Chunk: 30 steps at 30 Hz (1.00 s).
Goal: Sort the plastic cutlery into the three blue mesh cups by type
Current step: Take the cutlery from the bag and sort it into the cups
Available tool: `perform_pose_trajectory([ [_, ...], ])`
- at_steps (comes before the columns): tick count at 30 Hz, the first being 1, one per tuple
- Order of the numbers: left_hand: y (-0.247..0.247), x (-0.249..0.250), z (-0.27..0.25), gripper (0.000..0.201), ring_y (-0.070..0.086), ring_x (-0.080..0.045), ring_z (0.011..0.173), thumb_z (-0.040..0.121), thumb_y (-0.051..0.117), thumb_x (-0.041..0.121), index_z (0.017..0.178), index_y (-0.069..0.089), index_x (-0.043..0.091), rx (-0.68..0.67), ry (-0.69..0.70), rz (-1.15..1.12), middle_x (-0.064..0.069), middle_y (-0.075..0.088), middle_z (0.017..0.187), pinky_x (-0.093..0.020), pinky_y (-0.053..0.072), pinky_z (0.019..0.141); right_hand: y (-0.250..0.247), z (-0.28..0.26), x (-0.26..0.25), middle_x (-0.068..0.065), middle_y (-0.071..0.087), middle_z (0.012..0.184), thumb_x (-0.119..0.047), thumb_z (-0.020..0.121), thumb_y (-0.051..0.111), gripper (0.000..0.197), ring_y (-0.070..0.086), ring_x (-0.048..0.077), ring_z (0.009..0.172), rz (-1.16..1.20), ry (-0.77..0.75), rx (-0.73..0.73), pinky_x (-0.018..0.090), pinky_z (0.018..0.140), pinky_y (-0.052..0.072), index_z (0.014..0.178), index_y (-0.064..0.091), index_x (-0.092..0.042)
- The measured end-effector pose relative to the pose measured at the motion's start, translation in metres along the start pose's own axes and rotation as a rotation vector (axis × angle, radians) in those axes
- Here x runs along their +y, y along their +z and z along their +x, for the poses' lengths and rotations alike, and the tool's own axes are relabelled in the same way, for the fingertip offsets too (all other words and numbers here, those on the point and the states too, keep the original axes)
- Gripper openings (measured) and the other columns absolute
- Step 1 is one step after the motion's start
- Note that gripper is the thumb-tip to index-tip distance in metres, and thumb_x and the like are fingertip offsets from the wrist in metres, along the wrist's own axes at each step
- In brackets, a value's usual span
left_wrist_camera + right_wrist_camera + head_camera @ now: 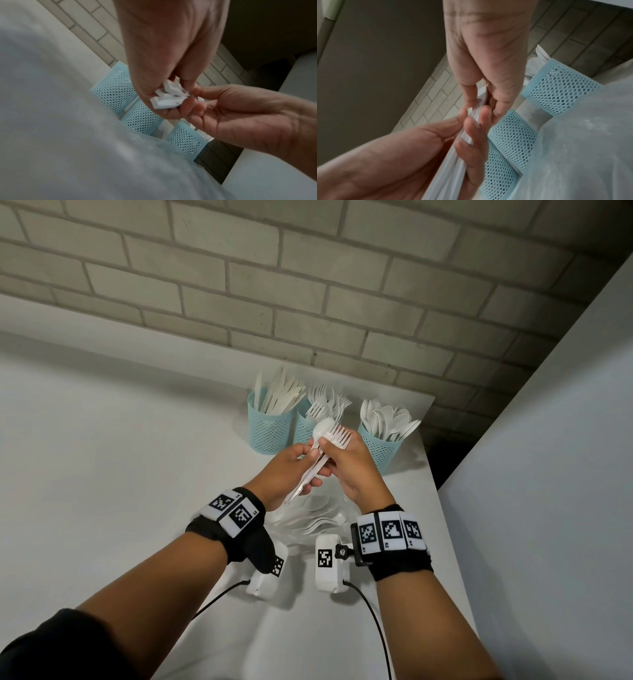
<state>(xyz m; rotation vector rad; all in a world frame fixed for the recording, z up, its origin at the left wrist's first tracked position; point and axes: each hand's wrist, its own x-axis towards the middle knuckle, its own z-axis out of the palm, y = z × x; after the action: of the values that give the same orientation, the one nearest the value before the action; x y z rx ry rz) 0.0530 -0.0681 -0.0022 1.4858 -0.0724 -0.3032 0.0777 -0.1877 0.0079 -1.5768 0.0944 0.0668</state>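
Three blue mesh cups stand at the table's back edge: the knife cup [270, 426] on the left, the fork cup [304, 429] in the middle, the spoon cup [378, 448] on the right. In front of them my left hand [301, 463] grips the handles of a white cutlery bundle [334, 434] made of a spoon and several forks, heads pointing up toward the cups. My right hand [337, 455] pinches the forks just below their tines. The left wrist view shows the handle ends [167, 98] sticking out of my left fist. The bundle [469, 136] lies between both hands in the right wrist view.
A clear plastic bag [313, 520] with more white cutlery lies on the table under my hands. The white table [404, 508] ends close to the right of the spoon cup. A grey brick wall [308, 285] rises right behind the cups.
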Motion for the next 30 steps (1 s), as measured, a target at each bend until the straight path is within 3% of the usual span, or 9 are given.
perform_pose_trajectory([
  [4,-0.002,0.0,-0.001,0.018,0.066,-0.008,0.064,0.098,0.046,0.025,0.103,0.055,0.01,0.019,-0.03,-0.062,-0.007,0.07,0.091,-0.016,0.05,0.056,-0.001,0.001,-0.002,0.014,0.064,0.108,-0.003,0.088,0.059,0.043,0.066,0.028,0.091,0.037,0.03,0.065,0.039,0.078,0.056,0.128,0.043,-0.005],
  [8,-0.004,-0.001,-0.001,0.013,0.069,-0.011,0.065,0.096,0.051,0.024,0.096,0.055,0.011,0.054,-0.037,-0.091,-0.007,0.071,0.09,-0.019,0.051,0.06,0.001,-0.001,-0.004,0.004,0.053,0.109,-0.01,0.087,0.063,0.058,0.062,0.021,0.092,0.026,0.003,0.129,0.035,0.081,0.054,0.135,0.032,-0.013],
  [12,-0.005,-0.002,0.001,0.012,0.069,-0.013,0.065,0.093,0.056,0.024,0.092,0.057,0.012,0.098,-0.008,-0.051,-0.01,0.072,0.09,-0.021,0.052,0.061,0.003,0.001,-0.008,0.011,0.054,0.12,-0.01,0.087,0.063,0.045,0.063,0.023,0.091,-0.056,0.006,0.1,0.034,0.081,0.054,0.126,0.041,-0.016],
  [15,-0.009,-0.001,0.002,0.015,0.07,-0.013,0.064,0.091,0.058,0.027,0.091,0.057,0.012,0.141,0.007,-0.059,-0.009,0.072,0.09,-0.021,0.053,0.059,0.003,0.006,-0.017,0.013,0.05,0.126,-0.005,0.091,0.055,0.045,0.06,0.022,0.093,-0.052,0.053,0.035,0.032,0.078,0.053,0.132,0.039,-0.012],
  [18,-0.013,0.002,0.002,0.014,0.07,-0.012,0.062,0.091,0.058,0.026,0.086,0.056,0.013,0.167,0.008,-0.106,-0.006,0.071,0.088,-0.019,0.053,0.056,0.005,0.014,-0.03,0.01,0.054,0.107,0.003,0.093,0.044,0.045,0.059,0.02,0.079,0.043,0.14,0.035,0.042,0.079,0.051,0.136,0.034,-0.01],
  [21,-0.014,0.009,0.002,0.014,0.07,-0.012,0.061,0.092,0.057,0.026,0.089,0.057,0.012,0.154,0.03,-0.113,-0.004,0.071,0.086,-0.019,0.053,0.055,0.008,0.023,-0.042,0.01,0.053,0.093,0.005,0.094,0.037,0.039,0.053,0.017,0.07,0.126,0.202,0.068,0.041,0.076,0.05,0.129,0.04,-0.011],
  [23,-0.016,0.013,0.003,0.015,0.069,-0.012,0.059,0.093,0.055,0.026,0.092,0.057,0.011,0.159,0.041,-0.122,-0.004,0.071,0.086,-0.018,0.051,0.052,0.007,0.03,-0.052,0.009,0.05,0.084,0.007,0.091,0.035,0.034,0.048,0.017,0.066,0.182,0.157,0.134,0.037,0.066,0.048,0.118,0.044,-0.012],
  [26,-0.024,0.018,0.005,0.014,0.066,-0.01,0.053,0.094,0.053,0.027,0.089,0.054,0.014,0.202,0.041,-0.143,-0.003,0.072,0.082,-0.014,0.042,0.045,-0.001,0.043,-0.074,0.006,0.047,0.078,0.007,0.09,0.034,0.036,0.046,0.015,0.058,0.285,-0.021,0.296,0.029,0.057,0.045,0.117,0.043,-0.015],
  [30,-0.032,0.018,0.01,0.011,0.052,-0.005,0.045,0.094,0.054,0.026,0.091,0.059,0.016,0.271,0.046,-0.069,0.001,0.067,0.077,-0.014,0.032,0.043,-0.008,0.058,-0.096,0.011,0.051,0.09,0.004,0.086,0.036,0.034,0.05,0.017,0.062,0.24,-0.37,0.491,0.026,0.058,0.044,0.11,0.039,-0.021],
])
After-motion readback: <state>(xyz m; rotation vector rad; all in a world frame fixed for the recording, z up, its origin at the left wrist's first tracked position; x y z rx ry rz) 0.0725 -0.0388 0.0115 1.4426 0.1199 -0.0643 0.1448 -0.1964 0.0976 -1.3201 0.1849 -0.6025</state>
